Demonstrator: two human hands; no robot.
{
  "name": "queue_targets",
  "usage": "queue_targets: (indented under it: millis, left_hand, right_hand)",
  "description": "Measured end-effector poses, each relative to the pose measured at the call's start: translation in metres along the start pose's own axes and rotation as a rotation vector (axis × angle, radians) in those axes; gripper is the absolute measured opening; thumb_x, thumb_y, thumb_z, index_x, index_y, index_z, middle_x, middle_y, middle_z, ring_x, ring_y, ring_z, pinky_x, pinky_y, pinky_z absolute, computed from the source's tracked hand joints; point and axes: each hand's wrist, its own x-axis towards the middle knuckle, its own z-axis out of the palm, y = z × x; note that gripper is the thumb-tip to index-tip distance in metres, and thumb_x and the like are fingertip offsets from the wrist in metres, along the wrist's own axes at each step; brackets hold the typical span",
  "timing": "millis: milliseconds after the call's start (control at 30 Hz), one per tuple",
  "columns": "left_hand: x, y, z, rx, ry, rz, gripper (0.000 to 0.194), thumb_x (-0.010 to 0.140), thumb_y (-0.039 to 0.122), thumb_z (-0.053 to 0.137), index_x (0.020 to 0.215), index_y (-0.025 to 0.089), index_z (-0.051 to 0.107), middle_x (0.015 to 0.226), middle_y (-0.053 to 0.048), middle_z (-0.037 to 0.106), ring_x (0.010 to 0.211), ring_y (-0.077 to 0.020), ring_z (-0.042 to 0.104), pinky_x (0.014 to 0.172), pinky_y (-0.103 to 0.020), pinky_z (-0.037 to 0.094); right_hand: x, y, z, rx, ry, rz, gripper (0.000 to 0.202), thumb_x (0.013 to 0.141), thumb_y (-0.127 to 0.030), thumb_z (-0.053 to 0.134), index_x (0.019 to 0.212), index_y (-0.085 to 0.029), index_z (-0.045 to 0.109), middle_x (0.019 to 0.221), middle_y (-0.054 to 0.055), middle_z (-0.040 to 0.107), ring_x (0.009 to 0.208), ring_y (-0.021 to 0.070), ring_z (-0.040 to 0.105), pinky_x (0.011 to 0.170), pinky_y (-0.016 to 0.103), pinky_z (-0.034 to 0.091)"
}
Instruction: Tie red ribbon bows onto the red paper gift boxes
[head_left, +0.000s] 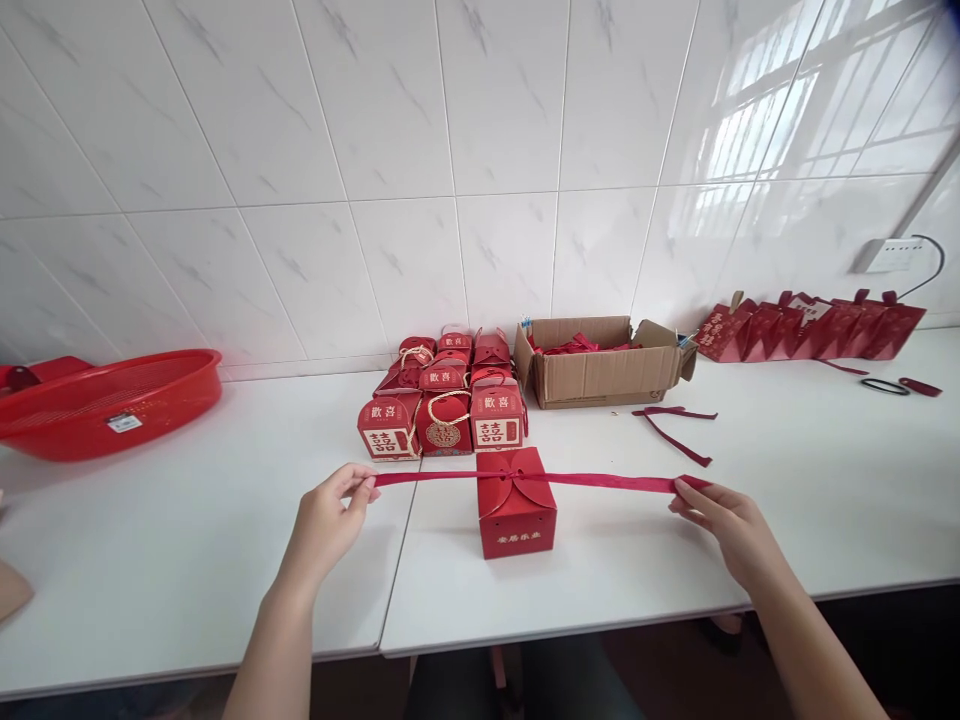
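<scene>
A red gift box (pixel 517 525) with gold characters on its front stands upright on the white table. A red ribbon (pixel 607 482) crosses its top, with a small knot or crossing at the middle, and stretches out nearly straight to both sides. My left hand (pixel 337 515) pinches the ribbon's left end between thumb and fingers. At the other end, right of the box, my right hand (pixel 724 525) has the ribbon between its thumb and fingers. Neither hand touches the box.
Several decorated red boxes (pixel 446 405) stand behind. Further right are an open cardboard box (pixel 607 378) of red ribbons, loose ribbons (pixel 679 440), red bags (pixel 802 330) and a black loop (pixel 885 386). A red basket (pixel 112 400) sits left; the table edge (pixel 570 640) is in front.
</scene>
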Motion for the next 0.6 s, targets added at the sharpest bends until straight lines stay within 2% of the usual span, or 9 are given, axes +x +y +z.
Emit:
queue_targets:
  millis: [100,167,300,400,467,533,600]
  left_hand:
    - [0.003,-0.008,0.007,0.022,-0.016,-0.033,0.018,0.077,0.036,0.047,0.081,0.022,0.058,0.074,-0.004,0.071,0.075,-0.0218,0.068,0.063,-0.026,0.048]
    - [0.004,-0.013,0.010,0.042,-0.023,-0.057,0.019,0.076,0.036,0.047,0.081,0.022,0.059,0.073,-0.004,0.071,0.075,-0.0215,0.067,0.064,-0.027,0.048]
    - [0.004,-0.017,0.013,0.052,-0.012,-0.079,0.020,0.075,0.037,0.046,0.081,0.022,0.058,0.073,-0.004,0.071,0.075,-0.0215,0.065,0.066,-0.028,0.047]
    - [0.004,-0.016,0.013,0.026,0.011,-0.073,0.021,0.076,0.039,0.045,0.083,0.023,0.057,0.073,-0.004,0.070,0.079,-0.0225,0.065,0.067,-0.029,0.047]
    - [0.006,-0.015,0.011,-0.032,0.020,-0.065,0.024,0.077,0.041,0.046,0.085,0.022,0.057,0.078,-0.004,0.070,0.084,-0.0236,0.065,0.069,-0.030,0.047]
    - [0.008,-0.016,0.009,-0.107,0.011,-0.047,0.027,0.077,0.045,0.047,0.087,0.022,0.057,0.088,-0.006,0.069,0.092,-0.0251,0.065,0.076,-0.033,0.049]
    - [0.011,-0.016,0.007,-0.149,0.027,-0.023,0.029,0.077,0.044,0.049,0.092,0.021,0.057,0.103,-0.008,0.067,0.104,-0.0269,0.061,0.086,-0.037,0.048]
  right_hand:
    - [-0.001,0.010,0.000,0.034,0.082,0.073,0.044,0.061,-0.057,0.075,0.061,-0.013,0.069,0.073,0.011,0.067,0.077,0.0248,0.062,0.068,0.034,0.053]
    - [-0.003,0.014,0.001,0.085,0.131,0.107,0.044,0.059,-0.056,0.077,0.060,-0.013,0.068,0.071,0.010,0.067,0.076,0.0227,0.062,0.064,0.030,0.052]
    - [-0.004,0.017,0.004,0.189,0.187,0.087,0.040,0.056,-0.051,0.080,0.063,-0.014,0.069,0.070,0.008,0.067,0.081,0.0209,0.061,0.071,0.026,0.052]
    - [-0.005,0.017,0.004,0.176,0.186,0.084,0.041,0.058,-0.052,0.079,0.063,-0.014,0.067,0.074,0.009,0.068,0.086,0.0226,0.062,0.075,0.028,0.052]
    - [-0.006,0.015,0.001,0.111,0.144,0.075,0.042,0.062,-0.054,0.075,0.073,-0.014,0.069,0.082,0.009,0.069,0.089,0.0245,0.063,0.078,0.032,0.052]
    - [-0.006,0.009,-0.003,0.016,0.106,0.015,0.047,0.068,-0.056,0.070,0.094,-0.017,0.068,0.096,0.010,0.069,0.096,0.0269,0.063,0.084,0.037,0.051]
    - [-0.006,-0.001,-0.005,-0.089,0.163,-0.092,0.052,0.073,-0.055,0.065,0.112,-0.021,0.061,0.114,0.010,0.064,0.108,0.0295,0.059,0.089,0.042,0.049]
